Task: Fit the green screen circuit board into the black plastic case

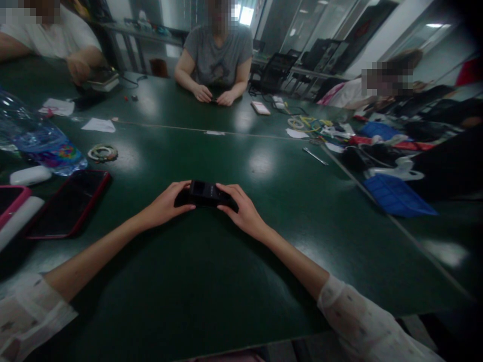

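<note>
A small black device (204, 191) with a raised block near its middle lies level just above or on the green table (181, 281). My left hand (168, 203) grips its left end, thumb at the near side and fingers at the far side. Its right end is held the same way by my right hand (241, 208). Both ends of the device are partly covered by my fingers. Whether it touches the tabletop is not clear.
Left: a red-edged phone (71, 203), a water bottle (41, 138), a white case (30, 175) and a coiled ring (102, 153). Right: a wrench (315, 156), a blue tray (398, 195) and tangled cables (309, 124). A person in grey (218, 60) sits opposite; others sit nearby.
</note>
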A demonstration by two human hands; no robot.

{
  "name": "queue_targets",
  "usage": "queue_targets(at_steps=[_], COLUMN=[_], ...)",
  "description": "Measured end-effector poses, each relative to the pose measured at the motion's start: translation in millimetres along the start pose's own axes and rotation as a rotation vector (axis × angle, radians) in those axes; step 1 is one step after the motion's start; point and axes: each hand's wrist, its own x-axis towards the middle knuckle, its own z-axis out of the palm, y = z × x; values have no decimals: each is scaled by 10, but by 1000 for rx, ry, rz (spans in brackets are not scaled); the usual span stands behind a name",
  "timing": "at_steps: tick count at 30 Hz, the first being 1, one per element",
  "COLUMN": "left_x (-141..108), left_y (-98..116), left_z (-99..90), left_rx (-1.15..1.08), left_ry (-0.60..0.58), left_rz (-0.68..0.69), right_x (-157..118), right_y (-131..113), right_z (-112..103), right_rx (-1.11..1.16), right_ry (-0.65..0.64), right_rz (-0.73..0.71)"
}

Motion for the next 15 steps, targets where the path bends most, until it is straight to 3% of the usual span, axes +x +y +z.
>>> queue_targets(at_steps=[15], left_x=[9], left_y=[-20], left_z=[10], left_rx=[21], left_ry=[7], left_rz=[15], right_x=[1], right_y=[-6], right_z=[-13], right_rx=[2], right_ry=[18], right_rz=[-1])
